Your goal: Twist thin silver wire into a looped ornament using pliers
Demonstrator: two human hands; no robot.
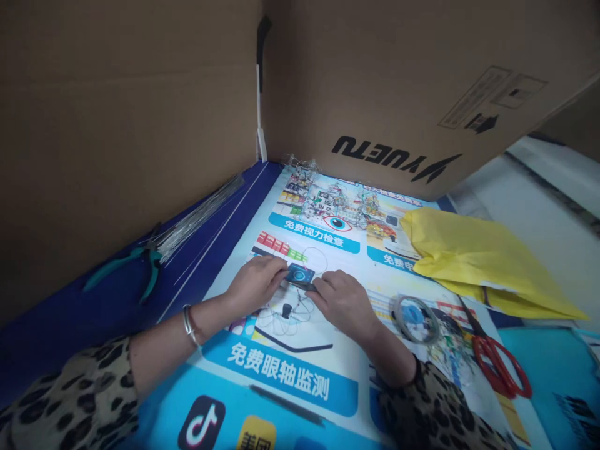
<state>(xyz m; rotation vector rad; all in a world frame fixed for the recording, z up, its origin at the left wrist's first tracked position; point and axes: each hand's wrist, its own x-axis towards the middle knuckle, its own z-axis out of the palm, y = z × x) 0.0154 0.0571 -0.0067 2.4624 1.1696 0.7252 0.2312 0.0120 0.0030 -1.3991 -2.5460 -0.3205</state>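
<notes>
Between my two hands is a small dark rectangular piece with a blue ring pattern (300,274), held above the printed sheet. My left hand (257,282) pinches its left end, with a silver bangle (190,325) on the wrist. On the right end, my right hand (345,303) has its fingers closed. Thin wire loops (300,319) lie on the sheet just below and around the piece, with a small black object (286,310) among them. The fingertips hide the piece's ends.
Teal-handled pliers (152,262) and a bundle of thin wires (197,219) lie at left. Red scissors (499,362), a wire coil (415,320) and a yellow bag (478,256) are at right. Cardboard walls (131,112) stand behind. A dark thin tool (285,404) lies in front.
</notes>
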